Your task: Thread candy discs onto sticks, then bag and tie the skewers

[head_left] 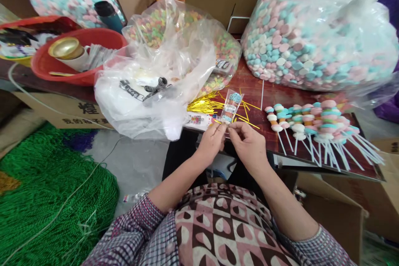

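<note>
A marshmallow candy skewer (231, 106) in a clear printed wrapper stands up at the table's front edge, tilted slightly right. My left hand (213, 140) pinches the bottom of the wrapper between thumb and fingers. Close beside it, my right hand (249, 143) has its fingertips pressed together at that same lower end; the stick is hidden. Gold twist ties (204, 104) lie just beyond my hands, some loose and some bunched. To the right, several unwrapped candy skewers (326, 122) rest side by side, their white sticks pointing toward me.
A large bag of pastel marshmallows (289, 50) stands at the back right. Clear bags of ring candies (156, 29) and a crumpled plastic bag (140, 108) sit to the left. Beyond them is a red basin (40, 64). Green cord (62, 199) is heaped at lower left.
</note>
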A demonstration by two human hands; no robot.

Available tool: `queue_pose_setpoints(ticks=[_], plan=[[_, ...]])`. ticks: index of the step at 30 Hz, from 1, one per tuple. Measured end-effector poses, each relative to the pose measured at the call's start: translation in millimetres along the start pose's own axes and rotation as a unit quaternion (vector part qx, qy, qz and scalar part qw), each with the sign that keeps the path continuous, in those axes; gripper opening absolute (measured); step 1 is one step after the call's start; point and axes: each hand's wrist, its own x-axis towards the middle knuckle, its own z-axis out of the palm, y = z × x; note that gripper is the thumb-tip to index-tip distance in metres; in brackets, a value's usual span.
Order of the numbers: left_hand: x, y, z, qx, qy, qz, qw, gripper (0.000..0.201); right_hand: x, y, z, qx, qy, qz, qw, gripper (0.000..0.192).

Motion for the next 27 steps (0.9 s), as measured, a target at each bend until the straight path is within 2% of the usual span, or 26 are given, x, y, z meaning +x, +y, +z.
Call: queue_pose_setpoints(ticks=[3, 7, 11, 14, 16, 18, 20, 23, 25, 27], plan=[[-3, 4, 0.5, -0.047, -0.059, -0.001, 0.997, 0.028, -1, 3, -4, 0.09, -0.017, 0.057, 0.994, 0.022], [-7, 8, -3.8, -0.111, -0.145, -0.078, 0.98, 0.026, 0, 12, -6, 0.231, -0.061, 0.15, 0.959, 0.028], [-12, 11, -10.1, -0.149, -0.235, -0.168, 0.946, 0.033, 1, 15, -15, 0.304, -0.103, 0.145, 0.936, 0.028], [-17, 14, -11.2, -0.17, -0.303, -0.223, 0.911, 0.037, 0, 16, -24, 0.352, -0.178, 0.127, 0.91, 0.031], [-19, 15, -9.4, -0.186, -0.323, -0.236, 0.897, 0.037, -1, 18, -26, 0.377, -0.226, 0.127, 0.889, 0.03], [-21, 14, -6.3, -0.195, -0.318, -0.231, 0.899, 0.035, -2, 22, -23, 0.398, -0.216, 0.142, 0.88, 0.028], [-20, 13, -2.3, -0.187, -0.291, -0.211, 0.914, 0.034, -3, 25, -15, 0.409, -0.143, 0.158, 0.887, 0.027], [-19, 9, 5.1, -0.146, -0.213, -0.161, 0.952, 0.036, -7, 28, -3, 0.364, -0.021, 0.147, 0.92, 0.022], [-18, 6, 10.1, -0.12, -0.16, -0.121, 0.972, 0.038, -10, 26, 1, 0.296, 0.024, 0.118, 0.948, 0.017], [-17, 4, 13.8, -0.106, -0.13, -0.083, 0.982, 0.04, -11, 23, 1, 0.225, 0.05, 0.079, 0.97, 0.012]])
